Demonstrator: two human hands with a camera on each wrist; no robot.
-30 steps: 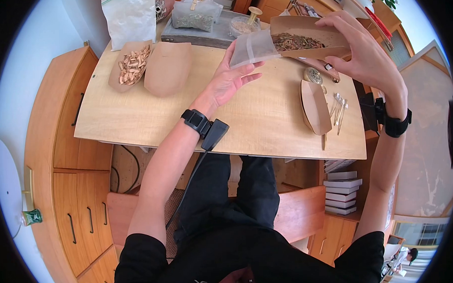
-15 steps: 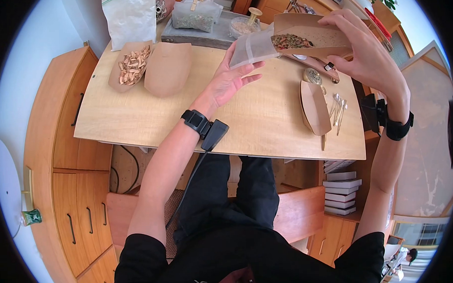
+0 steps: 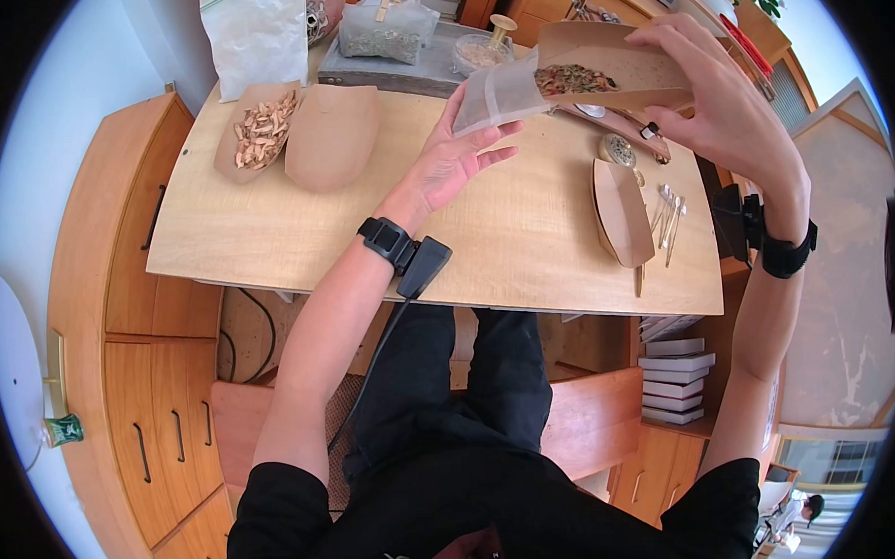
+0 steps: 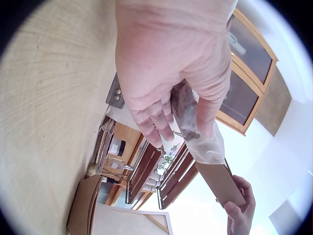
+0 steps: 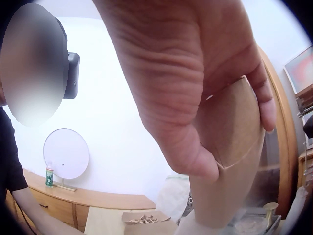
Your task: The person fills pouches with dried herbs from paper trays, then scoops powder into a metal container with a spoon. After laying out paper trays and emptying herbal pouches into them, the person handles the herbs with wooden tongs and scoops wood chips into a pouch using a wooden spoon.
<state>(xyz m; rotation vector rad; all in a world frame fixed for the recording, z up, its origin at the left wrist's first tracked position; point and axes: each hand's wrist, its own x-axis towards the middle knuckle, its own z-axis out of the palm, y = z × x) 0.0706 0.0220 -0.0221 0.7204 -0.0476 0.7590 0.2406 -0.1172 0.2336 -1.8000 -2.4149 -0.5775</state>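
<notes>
My left hand (image 3: 453, 161) holds a translucent white pouch (image 3: 505, 95) between its thumb and fingers, some fingers stretched free. In the left wrist view, dark contents show in the lower part of the pouch (image 4: 186, 112). My right hand (image 3: 722, 97) grips the far end of a brown paper tray (image 3: 647, 70), thumb on one wall and fingers on the other. The tray's near end sits in the pouch's mouth, tilted down toward it. A mix of dried herbs (image 3: 574, 80) lies in the tray by the mouth; fine crumbs dot the bare part behind.
A paper tray of pale dried slices (image 3: 265, 128) and another paper tray (image 3: 332, 136) lie at the table's left. An upright paper tray (image 3: 624, 209) and small metal tools (image 3: 674, 217) lie at the right. Behind stand a clipped bag (image 3: 390, 33) and a clear bowl (image 3: 481, 52).
The right hand has raised its end of the tray slightly, and the herbs have slid left toward the pouch, baring the tray near the hand. The left hand has hardly moved.
</notes>
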